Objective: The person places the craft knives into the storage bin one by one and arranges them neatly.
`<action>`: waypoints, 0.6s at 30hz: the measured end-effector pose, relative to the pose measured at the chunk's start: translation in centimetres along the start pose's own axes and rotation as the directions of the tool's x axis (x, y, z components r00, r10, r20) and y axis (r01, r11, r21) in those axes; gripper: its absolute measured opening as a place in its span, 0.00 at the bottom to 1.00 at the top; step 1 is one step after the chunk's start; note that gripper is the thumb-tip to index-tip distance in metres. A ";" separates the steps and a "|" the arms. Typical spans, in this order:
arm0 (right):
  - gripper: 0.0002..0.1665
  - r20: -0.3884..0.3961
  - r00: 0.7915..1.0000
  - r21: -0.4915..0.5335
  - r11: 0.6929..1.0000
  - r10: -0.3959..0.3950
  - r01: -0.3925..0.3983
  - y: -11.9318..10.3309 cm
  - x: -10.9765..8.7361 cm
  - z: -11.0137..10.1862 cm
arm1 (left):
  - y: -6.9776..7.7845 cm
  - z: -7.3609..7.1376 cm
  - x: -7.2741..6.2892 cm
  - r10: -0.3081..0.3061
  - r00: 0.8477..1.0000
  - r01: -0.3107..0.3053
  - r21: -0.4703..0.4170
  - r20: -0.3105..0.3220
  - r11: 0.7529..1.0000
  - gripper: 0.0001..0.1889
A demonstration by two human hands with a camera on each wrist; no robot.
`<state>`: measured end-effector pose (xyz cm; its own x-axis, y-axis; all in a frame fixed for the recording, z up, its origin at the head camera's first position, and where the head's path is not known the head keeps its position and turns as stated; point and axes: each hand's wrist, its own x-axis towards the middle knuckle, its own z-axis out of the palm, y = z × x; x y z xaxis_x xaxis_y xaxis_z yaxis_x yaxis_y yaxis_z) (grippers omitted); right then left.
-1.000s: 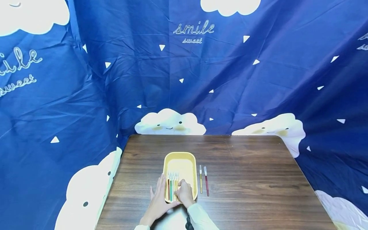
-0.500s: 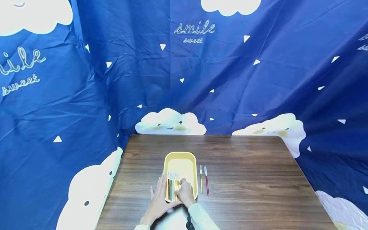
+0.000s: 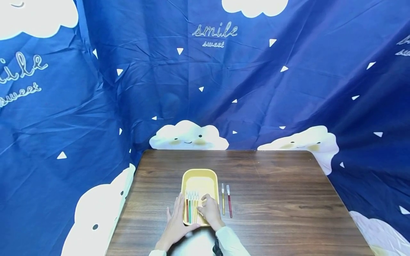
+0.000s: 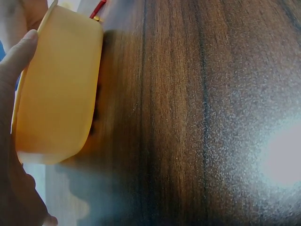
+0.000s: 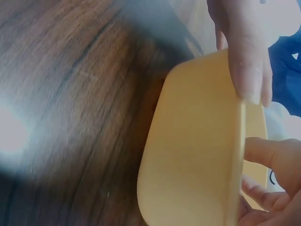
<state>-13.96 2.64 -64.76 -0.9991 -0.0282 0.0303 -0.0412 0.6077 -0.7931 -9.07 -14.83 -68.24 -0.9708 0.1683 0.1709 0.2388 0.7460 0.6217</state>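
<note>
A yellow plastic tray (image 3: pixel 199 172) stands on the wooden table. Inside its near left part, several slim pen-shaped tools (image 3: pixel 192 206) with pale tips and red, green and gold handles lie side by side. My left hand (image 3: pixel 174 220) rests against the near left corner, fingers straight along the left side and thumb along the near rim. My right hand (image 3: pixel 211 212) reaches over the near right rim, its bent fingers inside the tray just right of the row. In the right wrist view the right fingers (image 5: pixel 263 151) stand apart, with nothing visible between them; their tips are partly hidden by the tray wall.
A gold-handled tool (image 3: pixel 223 202) and a dark red one (image 3: pixel 229 204) lie parallel on the wooden table (image 3: pixel 282 199), right of the tray. Behind the table hangs a blue cloth (image 3: pixel 256 81) with clouds, meeting its far edge.
My right hand has shifted slightly right and away from the row of tools, its fingers loosening. The left hand and the tray hold their place.
</note>
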 end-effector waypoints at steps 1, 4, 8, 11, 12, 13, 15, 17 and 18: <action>0.22 0.003 1.000 0.009 1.000 0.006 -0.006 0.0 0.0 -0.3 | 0.0 0.0 0.0 -0.001 1.000 0.001 0.000 -0.001 1.000 0.68; 0.22 0.010 1.000 0.026 0.999 0.019 -0.019 0.2 0.0 -1.0 | 0.1 0.1 -0.1 -0.002 1.000 0.002 0.000 -0.002 1.000 0.68; 0.22 0.018 1.000 0.070 0.997 0.024 -0.025 -0.1 -0.1 -2.1 | 0.1 0.1 -0.1 0.001 1.000 -0.001 0.000 0.000 1.000 0.68; 0.22 0.013 1.000 0.081 0.996 0.027 -0.028 -0.4 -0.2 -2.7 | 0.2 -0.1 -0.1 0.002 1.000 -0.002 -0.001 0.002 1.000 0.67; 0.22 0.003 1.000 0.076 0.997 0.019 -0.019 -0.4 -0.2 -2.8 | 0.2 -0.1 -0.1 0.003 1.000 -0.003 -0.003 0.004 1.000 0.67; 0.22 -0.008 1.000 0.067 0.998 0.009 -0.008 -0.3 -0.1 -3.0 | 0.2 -0.2 -0.1 0.005 1.000 -0.005 -0.007 0.004 1.000 0.67; 0.22 -0.027 1.000 0.051 0.999 -0.013 0.014 -0.2 0.0 -3.4 | 0.3 -0.2 -0.1 0.004 1.000 -0.004 -0.008 0.008 1.000 0.68; 0.22 -0.048 0.998 0.037 0.999 -0.030 0.032 0.0 0.2 -3.9 | 0.3 -0.3 -0.1 0.004 1.000 -0.003 -0.015 0.008 1.000 0.68; 0.21 -0.058 0.998 0.032 0.999 -0.037 0.039 0.1 0.3 -4.2 | 0.3 -0.3 -0.1 0.002 1.000 -0.002 -0.018 0.008 1.000 0.68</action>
<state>-14.29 6.01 -62.31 -0.9955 -0.0048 0.0946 -0.0799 0.5806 -0.8103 -8.91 -14.84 -67.88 -0.9704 0.1755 0.1661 0.2414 0.7339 0.6350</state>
